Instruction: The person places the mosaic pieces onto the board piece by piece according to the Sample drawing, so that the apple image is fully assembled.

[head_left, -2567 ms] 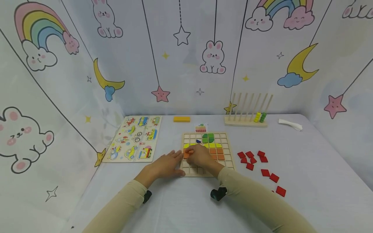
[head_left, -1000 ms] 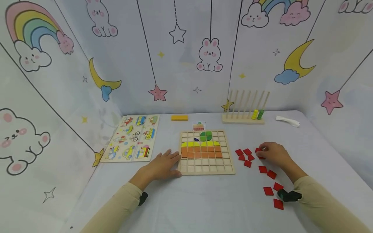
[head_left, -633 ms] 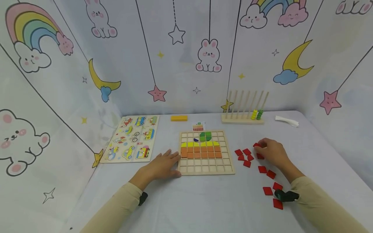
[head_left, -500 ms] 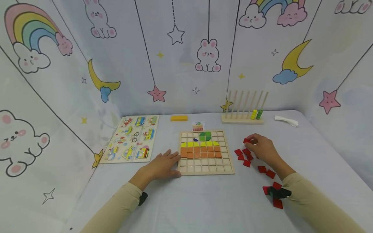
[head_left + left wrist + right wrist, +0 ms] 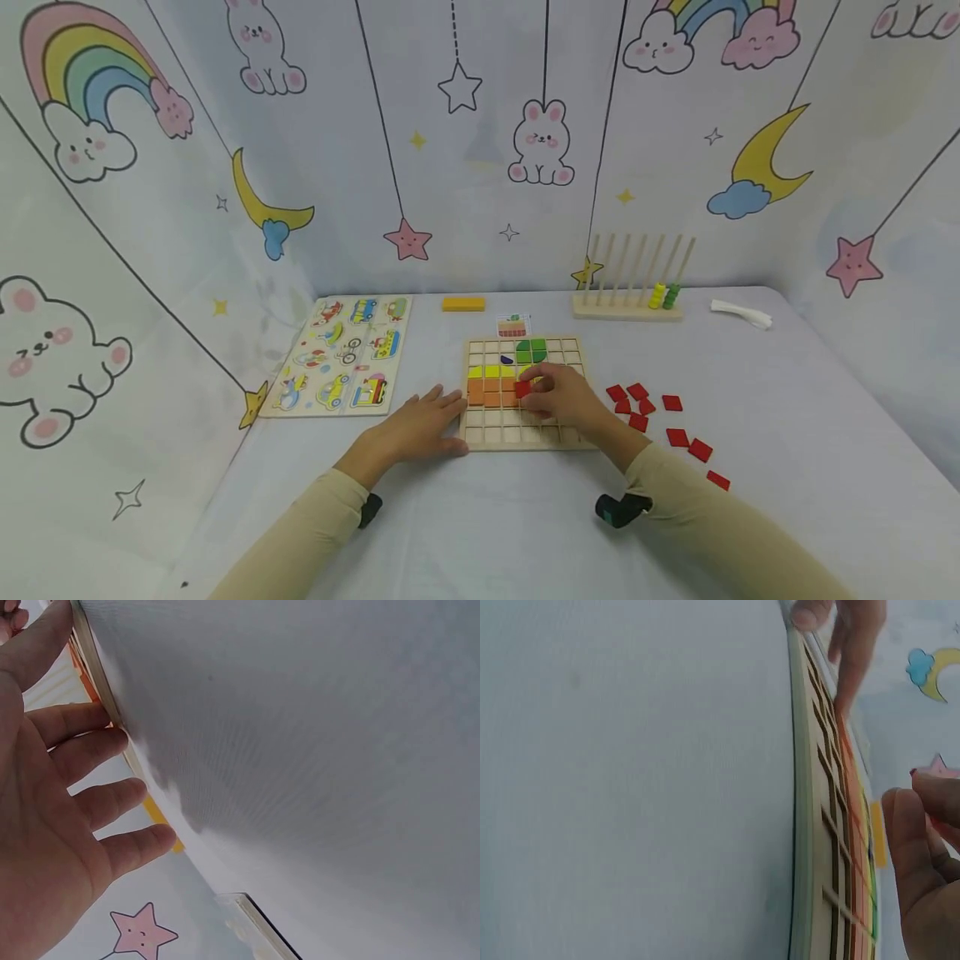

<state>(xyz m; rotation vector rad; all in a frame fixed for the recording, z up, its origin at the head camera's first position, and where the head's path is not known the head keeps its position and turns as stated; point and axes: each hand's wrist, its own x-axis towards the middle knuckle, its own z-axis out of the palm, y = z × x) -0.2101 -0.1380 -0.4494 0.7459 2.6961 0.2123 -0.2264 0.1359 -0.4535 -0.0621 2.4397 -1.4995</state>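
Over the board (image 5: 511, 434), the right hand (image 5: 567, 400) pinched a tile (image 5: 522, 389); the left hand (image 5: 420, 429), fingers extended, touched the board's left edge.

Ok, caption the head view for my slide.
Right hand pinches a red tile over the gridded wooden board while the left hand touches its edge.

Cartoon bunnies (image 5: 542, 143), rainbows (image 5: 82, 72) and crescent moons (image 5: 752, 162) decorate the pale walls (image 5: 465, 183) that close in around a white-covered surface (image 5: 495, 533) in what appears to be a children's play or learning corner; whether it belongs to a home, a nursery or a studio cannot be told. Bearing that out are a picture puzzle board (image 5: 337, 358) with vehicles (image 5: 337, 392), a gridded board (image 5: 510, 435) set with coloured tiles (image 5: 491, 399), and, toward the back, a pegged counting frame (image 5: 618, 312) carrying yellow and green beads (image 5: 657, 297).
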